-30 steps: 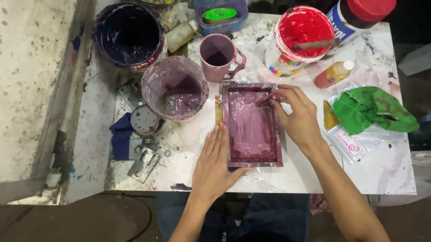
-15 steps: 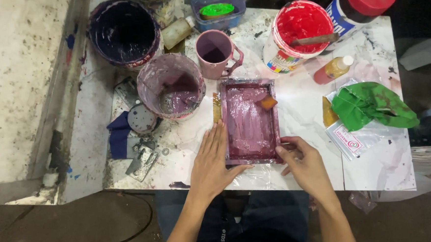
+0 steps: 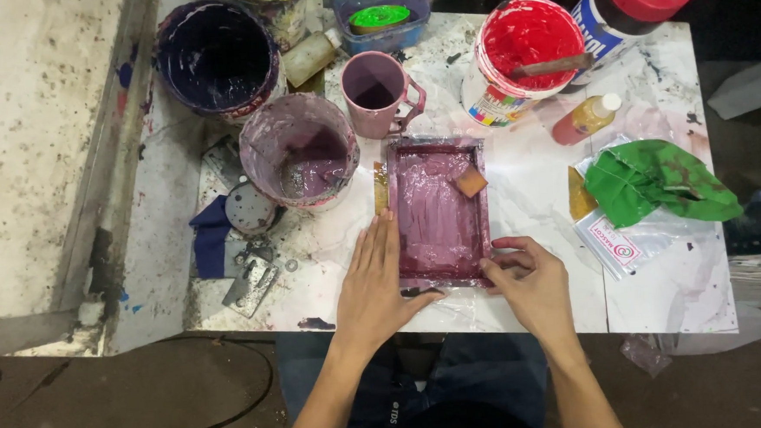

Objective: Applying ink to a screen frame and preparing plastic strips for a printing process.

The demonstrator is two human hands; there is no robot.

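Observation:
A rectangular tray [image 3: 442, 267] coated in purple-pink paint lies on the white marbled table [image 3: 528, 206]. A small orange-brown block [image 3: 471, 181] rests inside it near the far right corner. My left hand [image 3: 377, 279] lies flat, fingers together, along the tray's left edge and near left corner. My right hand [image 3: 527, 280] has curled fingers pinching the tray's near right corner.
Behind the tray stand a purple-stained bucket [image 3: 301, 150], a pink mug [image 3: 378, 92], a dark purple bucket [image 3: 214, 56], a red paint tub [image 3: 520, 55] with a stick, and a small orange bottle [image 3: 585, 118]. A green cloth [image 3: 656, 180] lies right; metal bits [image 3: 249, 277] left.
My right hand left the tray's far right side and came down to its near right corner, uncovering the small orange-brown block. My left hand stayed on the left edge.

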